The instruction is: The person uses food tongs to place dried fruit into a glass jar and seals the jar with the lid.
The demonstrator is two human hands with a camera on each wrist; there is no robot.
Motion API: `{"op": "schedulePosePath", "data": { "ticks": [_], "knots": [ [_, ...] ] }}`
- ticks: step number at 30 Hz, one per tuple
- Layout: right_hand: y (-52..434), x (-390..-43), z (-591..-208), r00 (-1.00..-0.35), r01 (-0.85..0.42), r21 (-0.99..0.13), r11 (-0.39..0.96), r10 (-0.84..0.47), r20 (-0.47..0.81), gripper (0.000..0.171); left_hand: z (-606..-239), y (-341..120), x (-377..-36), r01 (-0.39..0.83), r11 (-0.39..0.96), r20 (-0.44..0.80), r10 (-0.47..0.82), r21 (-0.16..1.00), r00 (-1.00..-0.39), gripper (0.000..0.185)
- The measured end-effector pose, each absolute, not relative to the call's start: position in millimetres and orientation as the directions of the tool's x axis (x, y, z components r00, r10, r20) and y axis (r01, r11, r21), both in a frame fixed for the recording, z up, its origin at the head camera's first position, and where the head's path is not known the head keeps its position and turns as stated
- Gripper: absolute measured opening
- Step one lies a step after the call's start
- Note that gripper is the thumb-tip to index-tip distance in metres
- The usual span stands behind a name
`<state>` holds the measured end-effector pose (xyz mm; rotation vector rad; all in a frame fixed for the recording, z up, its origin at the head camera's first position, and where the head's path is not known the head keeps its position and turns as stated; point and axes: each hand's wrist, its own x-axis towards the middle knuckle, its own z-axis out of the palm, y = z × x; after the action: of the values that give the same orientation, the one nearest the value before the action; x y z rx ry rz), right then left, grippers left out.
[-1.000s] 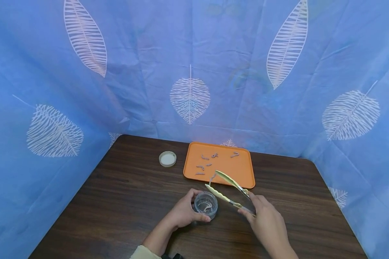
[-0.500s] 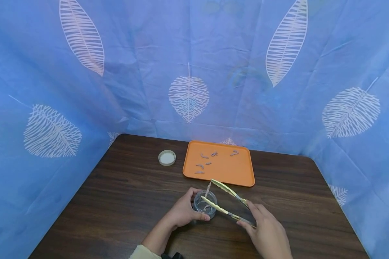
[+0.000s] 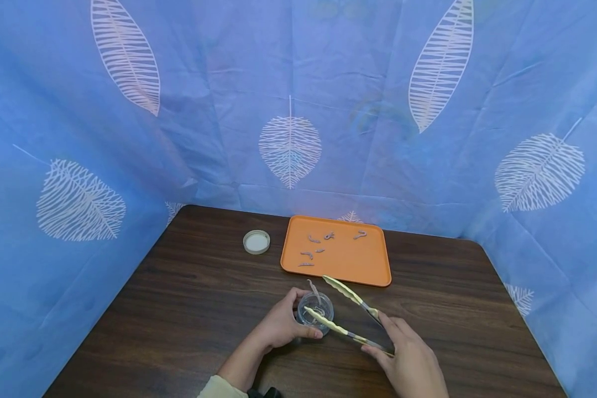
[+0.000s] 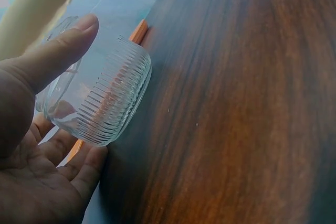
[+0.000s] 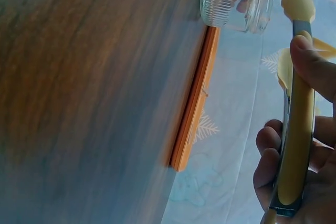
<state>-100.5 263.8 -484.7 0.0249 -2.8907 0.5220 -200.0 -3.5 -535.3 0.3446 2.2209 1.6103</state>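
Near the table's front edge, the left hand gripped the glass jar while the right hand held the tongs spread, a worm-like strip dangling into the jar; next, seemingly, another strip from the orange tray.

One jar, one lid, one tray, one pair of tongs.
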Motion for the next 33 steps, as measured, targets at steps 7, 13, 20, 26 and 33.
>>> {"op": "schedulePosePath", "data": {
  "ticks": [7,13,20,26,33],
  "knots": [
    [262,-107,-480,-0.970,-0.082,-0.366,0.927,0.011,0.243,0.091,-533,-3,-199,-0.029,0.327,-0.166,0.400,0.945,-0.901,0.085],
    [268,-124,-466,-0.916,-0.132,-0.329,0.935,0.011,0.401,0.085,-534,-2,-200,-0.030,0.335,-0.170,0.395,0.942,-0.903,0.085],
    [277,-170,-457,-0.950,-0.063,-0.386,0.920,0.063,0.305,0.075,-535,-2,-202,-0.044,0.343,-0.186,0.393,0.938,-0.901,0.087],
    [278,-201,-472,-0.976,-0.057,-0.350,0.935,0.023,0.218,0.073,-535,-3,-204,-0.040,0.345,-0.183,0.390,0.938,-0.902,0.086],
    [277,-222,-487,-0.980,-0.069,-0.253,0.965,-0.018,0.200,0.068,-536,-4,-204,-0.035,0.331,-0.171,0.393,0.943,-0.904,0.086]
  ]
}}
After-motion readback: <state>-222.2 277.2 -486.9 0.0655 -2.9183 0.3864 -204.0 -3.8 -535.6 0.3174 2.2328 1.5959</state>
